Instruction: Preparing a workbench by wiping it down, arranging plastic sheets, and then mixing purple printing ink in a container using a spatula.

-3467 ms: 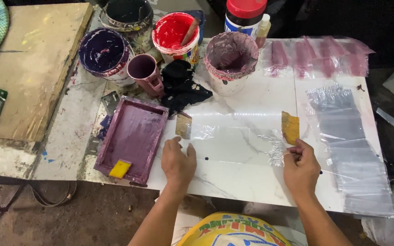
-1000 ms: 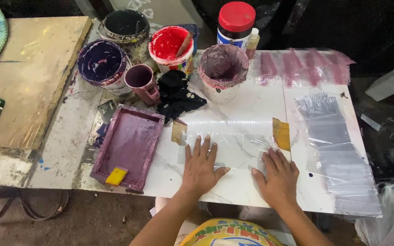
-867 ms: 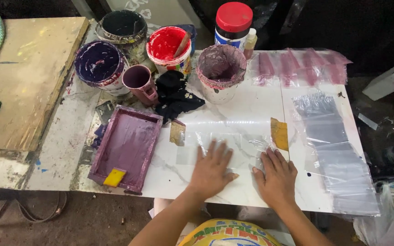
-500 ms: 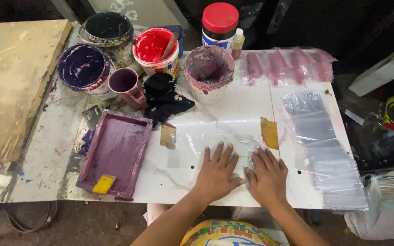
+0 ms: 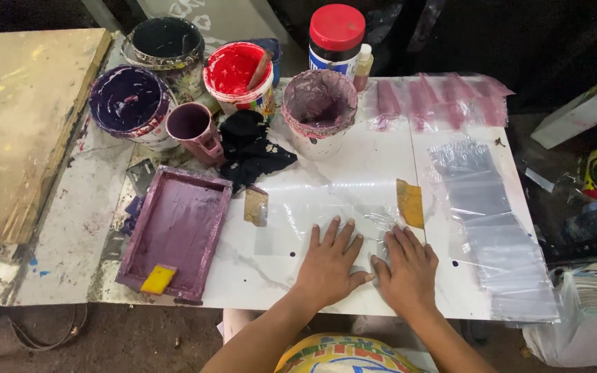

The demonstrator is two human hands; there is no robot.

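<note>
The clear film [image 5: 326, 217] is lying flat on the white table [image 5: 264, 276], its long axis running left to right between a brown tape piece [image 5: 256, 206] and a yellow one [image 5: 410, 203]. The left hand [image 5: 328, 266] and right hand [image 5: 409, 271] are pressing on it side by side, fingers spread and flat, gripping nothing. Left sits a purple tray [image 5: 174, 233]; behind, a crumpled black rag [image 5: 251, 148] and paint-crusted pot [image 5: 319, 108]; right, glossy bags [image 5: 493, 228].

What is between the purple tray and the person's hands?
Head view: bare white tabletop lies between the purple tray and the left hand, with one small dark dot.
</note>
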